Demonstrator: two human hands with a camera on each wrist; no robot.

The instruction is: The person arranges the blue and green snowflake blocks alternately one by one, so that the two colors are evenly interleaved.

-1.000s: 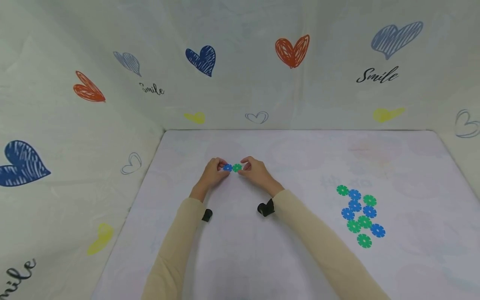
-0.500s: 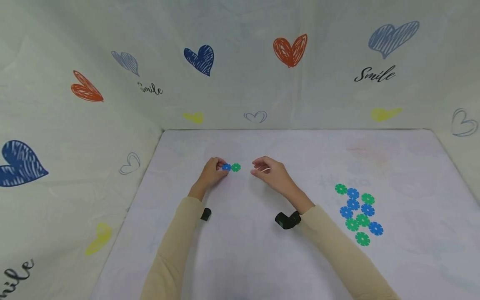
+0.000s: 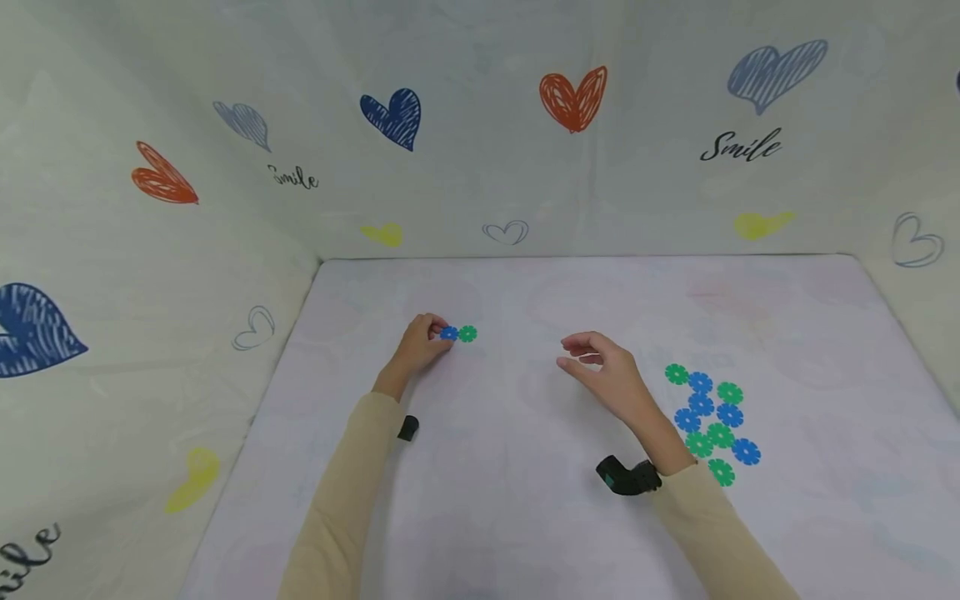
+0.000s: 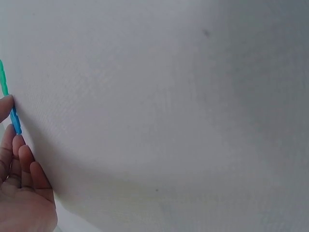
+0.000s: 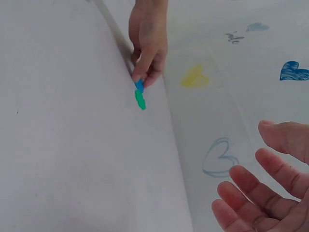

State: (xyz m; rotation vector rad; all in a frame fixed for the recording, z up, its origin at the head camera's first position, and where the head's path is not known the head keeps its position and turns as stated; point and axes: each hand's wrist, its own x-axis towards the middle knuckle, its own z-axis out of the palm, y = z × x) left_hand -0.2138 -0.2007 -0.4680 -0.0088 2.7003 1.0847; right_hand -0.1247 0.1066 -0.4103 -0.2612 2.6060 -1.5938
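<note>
My left hand pinches a blue notched plastic disc between thumb and fingers, over the far left part of the table. Joined to that disc's right side is a green notched disc. In the left wrist view the pair appears edge-on, the green disc beyond the thumb and the blue one at the fingertips. Away to the right, my right hand holds nothing, its fingers loosely bent and apart from the thumb. Nearest to it lies a group of loose discs, among them a green one.
Several blue and green discs lie flat on the right of the white table, such as a blue disc. A cloth wall printed with hearts rises behind and to the left. Each wrist carries a black camera.
My right hand has let go of the green disc and moved right and nearer, towards the loose discs. The left hand stays in place, holding the joined pair.
</note>
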